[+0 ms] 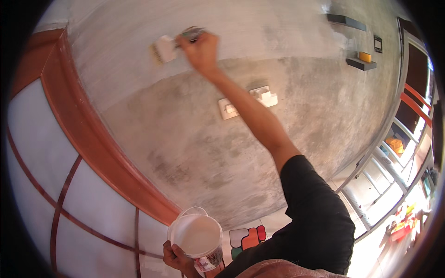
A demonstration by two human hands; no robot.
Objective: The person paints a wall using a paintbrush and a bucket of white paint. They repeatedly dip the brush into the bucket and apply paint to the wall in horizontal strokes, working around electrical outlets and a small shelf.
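My right hand [201,52] grips the handle of a wide flat paintbrush [166,49], blurred by motion. The bristles point left at the upper part of a bare grey wall [194,139]; whether they touch it is hard to tell. Above a curved line the wall looks paler, and below it darker and blotchy. Low in front of me, my left hand [178,258] holds a white plastic bucket [217,255] by its side. Inside is a whitish liquid [196,236], and the wire handle [193,208] stands up at the far rim.
White switch and socket plates [266,96] sit behind my right forearm. A reddish-brown door frame [94,139] with pale panels lines the left. Two dark shelves [346,21] project at right, the lower bearing a yellow block [365,57]. A metal ladder-like frame [386,166] and a multicoloured mat [248,239] are below.
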